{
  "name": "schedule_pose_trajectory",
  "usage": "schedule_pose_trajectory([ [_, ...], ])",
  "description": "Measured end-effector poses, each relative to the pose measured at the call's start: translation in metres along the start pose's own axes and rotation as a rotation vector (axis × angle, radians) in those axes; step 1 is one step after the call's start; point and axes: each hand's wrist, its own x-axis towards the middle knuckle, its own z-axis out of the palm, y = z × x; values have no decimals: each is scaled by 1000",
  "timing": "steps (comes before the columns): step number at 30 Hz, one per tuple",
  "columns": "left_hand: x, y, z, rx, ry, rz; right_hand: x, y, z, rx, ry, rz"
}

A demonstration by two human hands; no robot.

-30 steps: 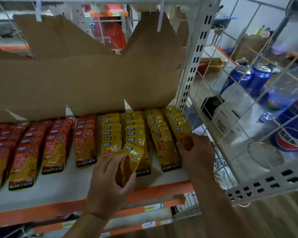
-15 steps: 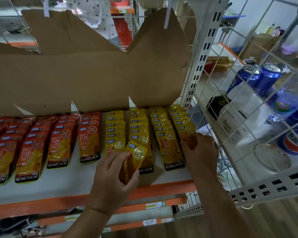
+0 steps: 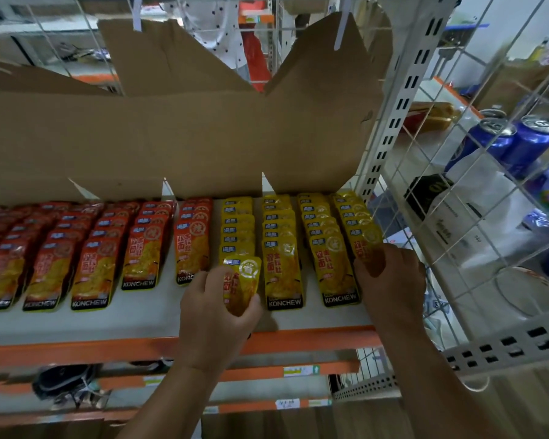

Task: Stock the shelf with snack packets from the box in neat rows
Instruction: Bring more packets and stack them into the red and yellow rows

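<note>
Our left hand [image 3: 216, 315] grips a yellow packet [image 3: 243, 280], tilted over the front of the leftmost yellow row, near the orange front edge of the shelf [image 3: 124, 324]. Our right hand [image 3: 390, 280] holds the end packet [image 3: 363, 243] of the rightmost yellow row, by the shelf's right edge. Red packets [image 3: 95, 264] fill the rows toward the left. A torn cardboard box [image 3: 203, 137] stands along the back edge, and blue cans [image 3: 526, 144] stand beyond the right edge.

The right hand [image 3: 390, 277] hides the lower half of the far-right front packet [image 3: 364, 237]; red rows [image 3: 0, 267] run off the left edge; price labels [image 3: 287, 403] below are too small to read.
</note>
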Motion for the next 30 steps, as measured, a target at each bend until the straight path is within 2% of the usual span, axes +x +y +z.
schedule_pose_trajectory([
  [6, 8, -6, 3, 118, 62, -29, 0, 1, 0, 4, 3, 0],
  [17, 10, -3, 8, 219, -16, -116, -1, -2, 0, 6, 6, 7],
  [30, 6, -2, 7, 304, -29, -113, -1, 0, -1, 31, 14, 3],
])
